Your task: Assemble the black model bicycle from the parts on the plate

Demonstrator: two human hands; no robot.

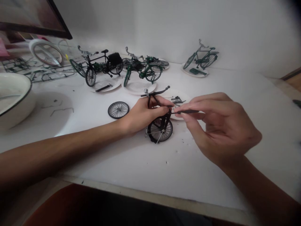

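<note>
My left hand [150,110] is closed around the frame of a black model bicycle [162,124], held a little left of my right hand. One spoked wheel is fitted at the near end, and the curved handlebar [156,92] rises beyond my fingers. My right hand [218,122] pinches a slim black piece with a thin tip [188,111]; its exact kind is hard to make out. The tip meets the frame just above the wheel, close to my left fingertips. A loose spoked wheel [118,110] lies flat on the table, left of my left hand.
Behind stand a black model bicycle [103,64], a green one [143,70] and another green one [201,58], by paper plates. A plate [182,92] with small parts lies behind my hands. At left are a white bowl [16,94], part frames [54,75] and a monitor [35,18].
</note>
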